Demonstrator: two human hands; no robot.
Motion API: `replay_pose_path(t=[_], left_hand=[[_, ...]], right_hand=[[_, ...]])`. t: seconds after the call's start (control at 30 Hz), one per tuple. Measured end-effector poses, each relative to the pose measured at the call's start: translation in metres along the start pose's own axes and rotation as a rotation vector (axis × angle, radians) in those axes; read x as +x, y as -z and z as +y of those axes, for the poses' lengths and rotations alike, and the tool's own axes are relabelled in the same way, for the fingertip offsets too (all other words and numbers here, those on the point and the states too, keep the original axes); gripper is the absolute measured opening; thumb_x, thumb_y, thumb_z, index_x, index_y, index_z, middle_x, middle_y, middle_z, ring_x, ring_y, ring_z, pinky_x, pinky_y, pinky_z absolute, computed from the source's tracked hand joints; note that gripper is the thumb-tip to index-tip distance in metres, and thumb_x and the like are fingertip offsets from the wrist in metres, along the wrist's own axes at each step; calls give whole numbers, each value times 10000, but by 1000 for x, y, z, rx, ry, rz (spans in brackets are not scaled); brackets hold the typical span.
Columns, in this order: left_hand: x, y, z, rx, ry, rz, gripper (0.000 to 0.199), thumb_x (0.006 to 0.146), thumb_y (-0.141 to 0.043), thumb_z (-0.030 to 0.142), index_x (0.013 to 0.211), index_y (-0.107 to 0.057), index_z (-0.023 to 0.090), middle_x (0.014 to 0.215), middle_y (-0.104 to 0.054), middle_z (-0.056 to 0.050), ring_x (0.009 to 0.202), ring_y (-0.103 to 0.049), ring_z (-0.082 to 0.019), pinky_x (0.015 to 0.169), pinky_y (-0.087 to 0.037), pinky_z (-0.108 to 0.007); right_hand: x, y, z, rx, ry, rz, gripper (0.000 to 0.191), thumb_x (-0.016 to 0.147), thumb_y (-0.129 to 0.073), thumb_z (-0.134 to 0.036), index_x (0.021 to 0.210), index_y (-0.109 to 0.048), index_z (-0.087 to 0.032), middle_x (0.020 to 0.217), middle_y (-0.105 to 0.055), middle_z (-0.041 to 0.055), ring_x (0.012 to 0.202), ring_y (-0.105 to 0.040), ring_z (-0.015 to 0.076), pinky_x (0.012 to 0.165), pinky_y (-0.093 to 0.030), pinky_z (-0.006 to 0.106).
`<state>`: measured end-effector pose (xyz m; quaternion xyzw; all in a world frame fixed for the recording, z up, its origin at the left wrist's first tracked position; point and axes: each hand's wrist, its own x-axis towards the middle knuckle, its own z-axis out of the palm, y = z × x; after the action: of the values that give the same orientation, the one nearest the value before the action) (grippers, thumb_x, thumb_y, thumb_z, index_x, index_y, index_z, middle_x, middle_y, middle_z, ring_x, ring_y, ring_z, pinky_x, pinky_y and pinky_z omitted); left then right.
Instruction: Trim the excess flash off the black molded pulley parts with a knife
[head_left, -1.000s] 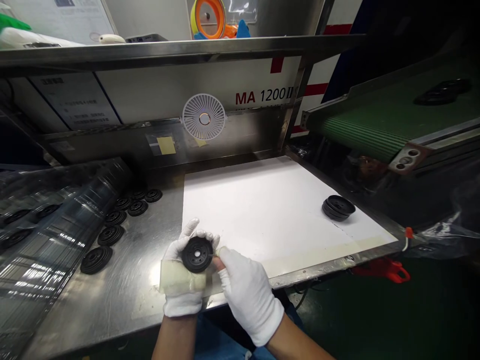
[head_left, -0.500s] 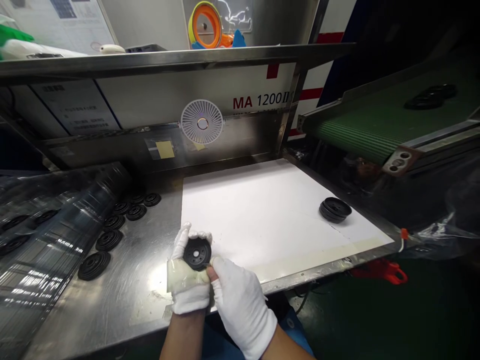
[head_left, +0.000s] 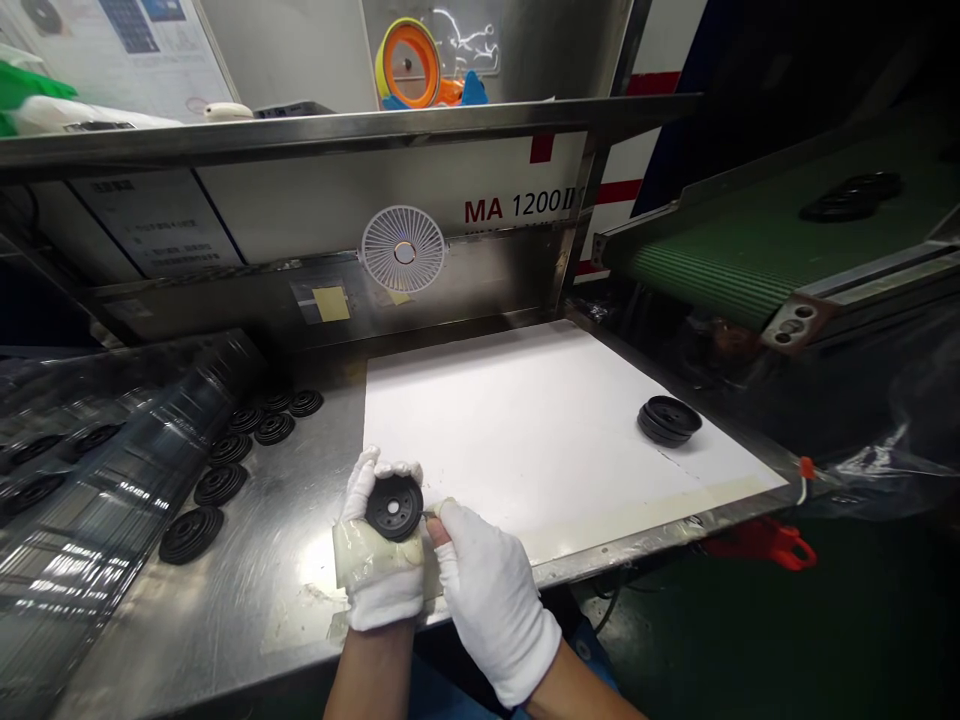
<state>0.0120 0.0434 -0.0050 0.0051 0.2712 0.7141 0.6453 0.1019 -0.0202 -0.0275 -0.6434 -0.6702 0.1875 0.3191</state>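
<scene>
The left hand (head_left: 377, 572) cups a black ribbed rubber disc (head_left: 394, 507) lying face up; the right hand (head_left: 491, 600) pinches at the disc's near rim, whatever it holds too small to tell.

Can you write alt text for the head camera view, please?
A white-gloved left hand holds a round black ribbed disc, the white-gloved right hand at its edge, above a steel bench with rows of matching discs beside a white sheet.

Right hand (head_left: 495, 600) farther from black disc (head_left: 394, 508)
</scene>
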Motion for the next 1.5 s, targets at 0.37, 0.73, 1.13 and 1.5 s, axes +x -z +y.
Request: replay_pose_path(t=[0.37,0.73,1.13,1.5], left_hand=[[-3,1,-1,65,-65,-15,184,796,-592,147,979,-606,158,721,-550,26,665,-561,-82,771,-520,-314],[0,6,6,214,44,-73,322,775,-581,164,1094,-622,159,943,-648,-79,898,-620,-197,882,-498,-415],[2,0,7,86,125,-23,141,778,-577,130,907,-633,119,693,-560,-16,669,-560,-112,664,-511,-273],[1,0,3,88,67,-3,130,789,-589,144,910,-632,122,698,-546,-2,663,-553,-105,657,-509,-279]], right_hand=[[4,8,-1,-36,32,-23,197,983,-369,-290,820,-470,-248,738,-562,-49,648,-505,141,578,-238,266],[-1,-1,-5,-40,93,-42,196,973,-366,-293,816,-472,-245,734,-558,-40,632,-489,147,568,-236,282],[1,1,3,-16,39,-26,145,957,-388,-262,908,-523,-244,807,-594,-20,647,-505,138,574,-266,255],[-5,0,1,-13,67,-52,219,971,-379,-294,793,-493,-237,721,-577,-40,619,-501,139,552,-239,269]])
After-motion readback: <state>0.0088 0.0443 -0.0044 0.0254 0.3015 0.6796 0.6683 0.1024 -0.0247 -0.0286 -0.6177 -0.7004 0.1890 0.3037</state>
